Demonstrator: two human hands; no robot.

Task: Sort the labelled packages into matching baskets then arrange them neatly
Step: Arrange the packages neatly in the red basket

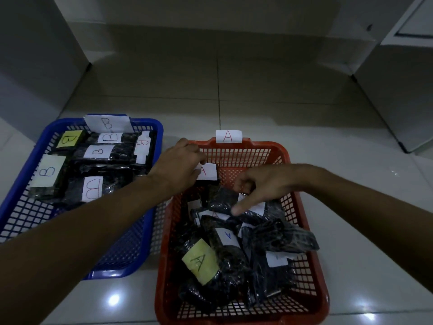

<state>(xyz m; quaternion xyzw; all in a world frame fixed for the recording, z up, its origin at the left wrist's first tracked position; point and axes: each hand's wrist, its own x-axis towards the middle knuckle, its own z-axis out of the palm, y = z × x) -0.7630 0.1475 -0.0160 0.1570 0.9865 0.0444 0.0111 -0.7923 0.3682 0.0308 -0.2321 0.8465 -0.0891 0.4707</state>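
Observation:
A blue basket (150, 245) tagged B sits at the left, with several black packages labelled B (103, 152) lying in rows inside. To its right is a red basket (314, 261) tagged A, holding a loose heap of black packages labelled A (225, 242). My left hand (180, 165) reaches over the red basket's far left corner and grips a package with a white A label (207, 171). Lower and to the right, my right hand (264, 184) hovers over the heap, fingers curled round a black package (222, 199), index finger pointing down-left.
Both baskets stand on a pale tiled floor (257, 99). White cabinet fronts (35, 66) rise at the left and right, and a wall closes the back. A narrow strip of floor separates the two baskets.

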